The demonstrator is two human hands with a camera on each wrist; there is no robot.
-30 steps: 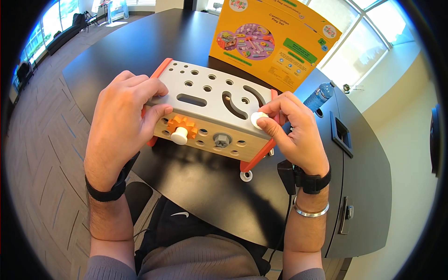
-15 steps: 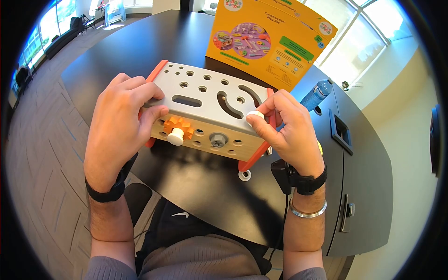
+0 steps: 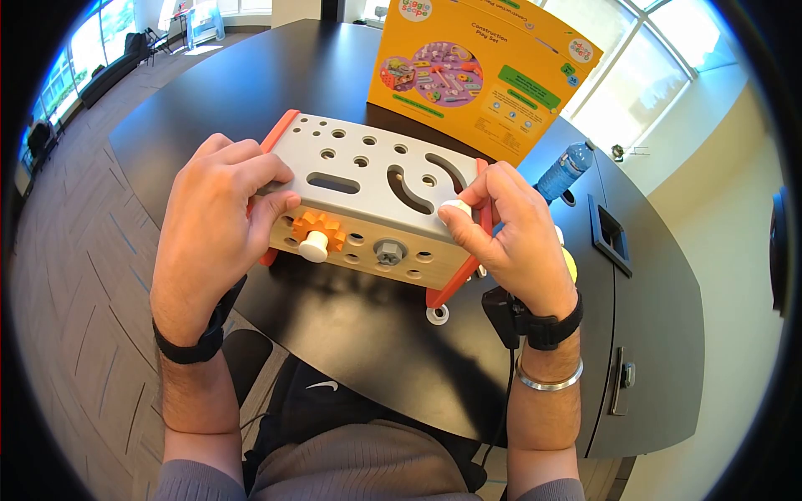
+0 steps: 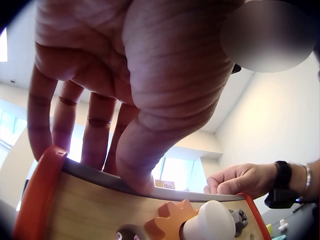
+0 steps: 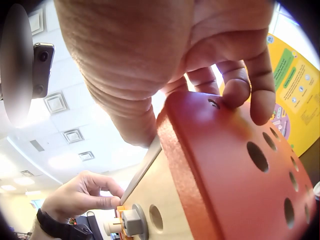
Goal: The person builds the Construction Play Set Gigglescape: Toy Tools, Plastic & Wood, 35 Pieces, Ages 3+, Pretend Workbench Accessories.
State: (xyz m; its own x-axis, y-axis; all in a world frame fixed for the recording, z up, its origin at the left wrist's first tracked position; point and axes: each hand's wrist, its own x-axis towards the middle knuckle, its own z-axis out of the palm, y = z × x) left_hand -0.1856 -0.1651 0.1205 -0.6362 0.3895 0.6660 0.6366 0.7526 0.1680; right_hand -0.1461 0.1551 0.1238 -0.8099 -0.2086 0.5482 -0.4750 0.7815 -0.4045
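Left grip (image 3: 219, 209), beside toothed orange gear (image 3: 322, 222), grasps wooden toy workbench (image 3: 373, 189); right grip (image 3: 520, 232) pinches rounded white peg (image 3: 456, 205).

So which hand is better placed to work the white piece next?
Probably the right: the right hand pinches the white piece at the toy workbench's right end, while the left hand grips the opposite end.

A Construction Play Set box (image 3: 484, 79) stands at one o'clock on the dark table (image 3: 251, 83), a blue plastic water bottle (image 3: 566, 171) at two, a black-framed recess (image 3: 614, 240) at three; patterned carpet (image 3: 75, 275) at nine.
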